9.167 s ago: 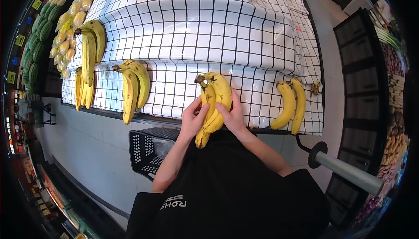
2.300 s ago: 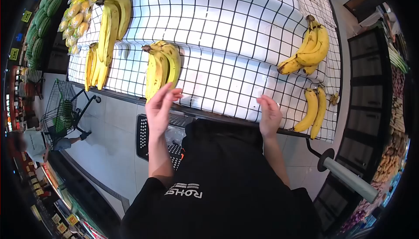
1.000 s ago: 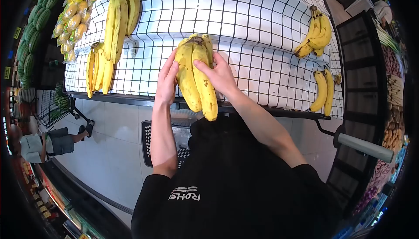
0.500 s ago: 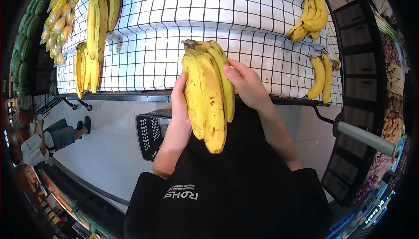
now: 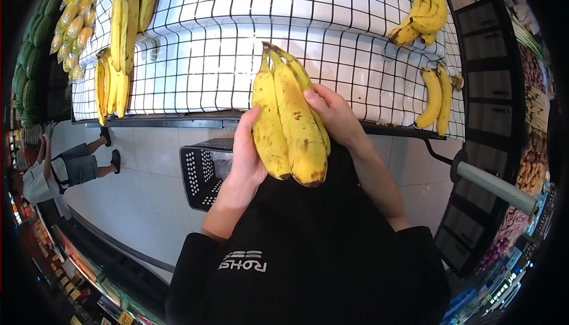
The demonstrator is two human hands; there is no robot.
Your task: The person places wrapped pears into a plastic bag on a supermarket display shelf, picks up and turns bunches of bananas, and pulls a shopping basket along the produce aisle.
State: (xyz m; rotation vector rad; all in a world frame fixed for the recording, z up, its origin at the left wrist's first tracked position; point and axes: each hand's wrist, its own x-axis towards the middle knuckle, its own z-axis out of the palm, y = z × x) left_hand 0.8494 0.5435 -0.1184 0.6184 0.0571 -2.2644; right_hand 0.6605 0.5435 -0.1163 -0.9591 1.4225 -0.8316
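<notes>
Between my two hands hangs a bunch of yellow bananas (image 5: 293, 123) with brown specks, stems pointing away from me, in front of my chest. My left hand (image 5: 246, 147) wraps its left side, thumb on the peel. On the right side my right hand (image 5: 335, 111) grips the bunch, thumb near the top. The white, black-gridded display (image 5: 195, 76) lies beyond. At its left are a large bunch (image 5: 130, 13) and a lower bunch (image 5: 112, 88). At its right lie another bunch (image 5: 424, 13) and a pair of bananas (image 5: 437, 99).
A black basket (image 5: 198, 174) stands on the floor below the display edge. Bagged yellow fruit (image 5: 74, 25) and watermelons (image 5: 29, 70) are at the far left. A person (image 5: 65, 171) is on the left aisle. A grey roll (image 5: 496, 188) sticks out at the right.
Both hands have taken hold of the bunch that lay centre-left on the display and lifted it towards me. Its bananas have turned and spread slightly. Another bunch was earlier placed on the upper right.
</notes>
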